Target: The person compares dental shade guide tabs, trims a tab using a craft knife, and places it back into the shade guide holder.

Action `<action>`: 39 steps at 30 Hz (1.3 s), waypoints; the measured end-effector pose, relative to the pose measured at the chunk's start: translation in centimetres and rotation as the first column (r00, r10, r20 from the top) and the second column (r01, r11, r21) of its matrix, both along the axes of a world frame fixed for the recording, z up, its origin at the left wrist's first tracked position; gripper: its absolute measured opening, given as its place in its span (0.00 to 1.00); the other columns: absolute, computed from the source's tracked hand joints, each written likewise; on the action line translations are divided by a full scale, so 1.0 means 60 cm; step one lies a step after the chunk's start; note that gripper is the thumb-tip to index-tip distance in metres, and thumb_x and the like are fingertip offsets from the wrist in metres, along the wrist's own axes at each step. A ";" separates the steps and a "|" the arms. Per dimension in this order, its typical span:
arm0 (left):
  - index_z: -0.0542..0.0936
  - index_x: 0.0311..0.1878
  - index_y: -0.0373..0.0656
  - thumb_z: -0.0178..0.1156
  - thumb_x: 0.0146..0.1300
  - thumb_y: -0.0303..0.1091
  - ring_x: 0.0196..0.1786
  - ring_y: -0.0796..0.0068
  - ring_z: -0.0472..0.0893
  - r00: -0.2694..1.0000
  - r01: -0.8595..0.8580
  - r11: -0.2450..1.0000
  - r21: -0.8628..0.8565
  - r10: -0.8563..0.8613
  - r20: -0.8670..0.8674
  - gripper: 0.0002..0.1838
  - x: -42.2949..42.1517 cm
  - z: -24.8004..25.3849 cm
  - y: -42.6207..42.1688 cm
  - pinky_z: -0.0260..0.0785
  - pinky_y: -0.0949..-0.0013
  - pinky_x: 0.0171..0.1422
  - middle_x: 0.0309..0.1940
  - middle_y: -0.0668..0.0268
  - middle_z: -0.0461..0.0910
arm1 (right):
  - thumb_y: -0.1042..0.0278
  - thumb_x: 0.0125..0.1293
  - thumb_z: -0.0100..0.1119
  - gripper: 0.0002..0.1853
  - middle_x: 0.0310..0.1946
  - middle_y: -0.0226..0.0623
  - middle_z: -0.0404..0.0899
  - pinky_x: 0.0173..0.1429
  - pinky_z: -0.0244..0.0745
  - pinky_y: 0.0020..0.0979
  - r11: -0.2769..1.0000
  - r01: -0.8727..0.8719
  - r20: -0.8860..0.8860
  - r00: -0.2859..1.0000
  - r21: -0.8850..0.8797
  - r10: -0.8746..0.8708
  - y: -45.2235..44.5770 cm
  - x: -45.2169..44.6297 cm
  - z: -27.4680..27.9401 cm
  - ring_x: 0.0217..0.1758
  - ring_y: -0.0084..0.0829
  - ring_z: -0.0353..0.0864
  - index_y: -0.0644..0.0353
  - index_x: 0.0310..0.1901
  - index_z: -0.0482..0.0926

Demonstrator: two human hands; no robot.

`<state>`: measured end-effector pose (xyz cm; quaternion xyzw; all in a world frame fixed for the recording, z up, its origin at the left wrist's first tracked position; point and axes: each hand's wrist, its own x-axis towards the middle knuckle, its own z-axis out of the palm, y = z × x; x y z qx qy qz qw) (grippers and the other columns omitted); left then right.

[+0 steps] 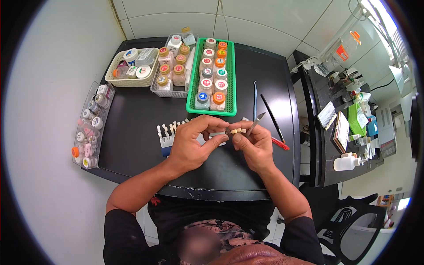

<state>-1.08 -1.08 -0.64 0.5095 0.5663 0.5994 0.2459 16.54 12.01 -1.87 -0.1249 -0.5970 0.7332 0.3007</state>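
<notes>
My right hand is closed, pinching a short row of tooth-coloured dental crowns between thumb and fingers. A slim tool with a pointed, blade-like metal tip is also tucked between its fingers, tip pointing up and away. My left hand is closed at the fingertips around a small grey tab, right beside the left end of the crowns. Partly behind the left hand lies a tooth shade guide with several tooth-shaped tabs; its middle is hidden.
A green basket of lidded jars stands ahead, beside a clear bin and a cream basket. Another jar bin lines the left edge. Right of my hands lie a blue tool, a black brush and a red pen.
</notes>
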 end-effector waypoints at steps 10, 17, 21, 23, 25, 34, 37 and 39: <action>0.89 0.55 0.39 0.76 0.68 0.24 0.38 0.76 0.87 0.999 -0.007 1.000 0.026 0.008 -0.043 0.14 0.002 0.007 0.002 0.77 0.71 0.42 0.47 0.65 0.92 | 0.76 0.78 0.70 0.08 0.41 0.32 0.86 0.37 0.73 0.22 0.987 0.076 0.006 0.997 0.139 -0.078 0.001 -0.002 0.001 0.35 0.16 0.79 0.68 0.54 0.91; 0.89 0.59 0.40 0.77 0.68 0.23 0.40 0.77 0.86 0.985 -0.074 0.994 0.081 0.085 -0.152 0.17 -0.014 0.017 0.004 0.78 0.70 0.44 0.45 0.64 0.90 | 0.76 0.82 0.63 0.24 0.52 0.37 0.83 0.50 0.76 0.26 0.937 0.156 0.034 0.984 0.312 -0.175 0.030 0.003 0.024 0.49 0.20 0.81 0.67 0.74 0.70; 0.87 0.62 0.38 0.72 0.74 0.22 0.49 0.79 0.86 0.989 -0.123 0.987 0.104 0.131 -0.075 0.16 -0.033 0.024 0.008 0.79 0.72 0.54 0.48 0.64 0.87 | 0.76 0.84 0.58 0.09 0.44 0.36 0.82 0.46 0.75 0.29 0.735 0.317 0.230 0.812 0.599 -0.537 0.075 0.024 0.033 0.43 0.22 0.79 0.66 0.59 0.81; 0.87 0.63 0.37 0.70 0.76 0.22 0.51 0.78 0.85 0.991 -0.134 0.978 0.158 0.135 0.000 0.15 -0.034 0.022 0.012 0.78 0.73 0.56 0.50 0.64 0.86 | 0.78 0.80 0.59 0.07 0.42 0.42 0.82 0.45 0.77 0.38 0.544 0.313 0.189 0.710 0.778 -0.678 0.090 0.030 0.030 0.41 0.35 0.83 0.63 0.54 0.84; 0.88 0.61 0.36 0.67 0.78 0.22 0.51 0.78 0.84 0.989 -0.129 0.986 0.109 0.136 -0.059 0.12 -0.037 0.027 0.007 0.77 0.72 0.58 0.51 0.64 0.85 | 0.79 0.79 0.60 0.08 0.43 0.45 0.81 0.46 0.78 0.43 0.408 0.255 0.164 0.639 0.877 -0.751 0.099 0.039 0.029 0.43 0.44 0.85 0.61 0.54 0.84; 0.90 0.54 0.38 0.68 0.76 0.20 0.47 0.74 0.85 0.957 -0.114 0.965 0.238 0.171 -0.236 0.09 -0.031 0.020 0.012 0.77 0.70 0.55 0.47 0.63 0.87 | 0.73 0.68 0.69 0.08 0.46 0.42 0.87 0.56 0.71 0.50 0.302 -0.032 0.283 0.451 0.953 -0.846 0.120 0.042 -0.030 0.55 0.48 0.83 0.56 0.47 0.91; 0.91 0.55 0.39 0.69 0.75 0.20 0.47 0.73 0.86 0.963 -0.112 0.966 0.232 0.163 -0.214 0.09 -0.009 0.011 0.010 0.78 0.69 0.54 0.47 0.63 0.88 | 0.72 0.67 0.71 0.08 0.45 0.40 0.88 0.57 0.70 0.49 0.344 -0.042 0.322 0.470 0.938 -0.822 0.115 0.040 -0.024 0.55 0.47 0.83 0.55 0.47 0.92; 0.91 0.55 0.40 0.70 0.74 0.21 0.47 0.73 0.87 0.968 -0.100 0.969 0.225 0.147 -0.202 0.10 0.008 0.005 0.010 0.79 0.68 0.55 0.46 0.63 0.88 | 0.71 0.66 0.72 0.09 0.45 0.39 0.88 0.59 0.69 0.47 0.364 -0.028 0.334 0.469 0.931 -0.818 0.114 0.040 -0.023 0.55 0.46 0.83 0.54 0.48 0.92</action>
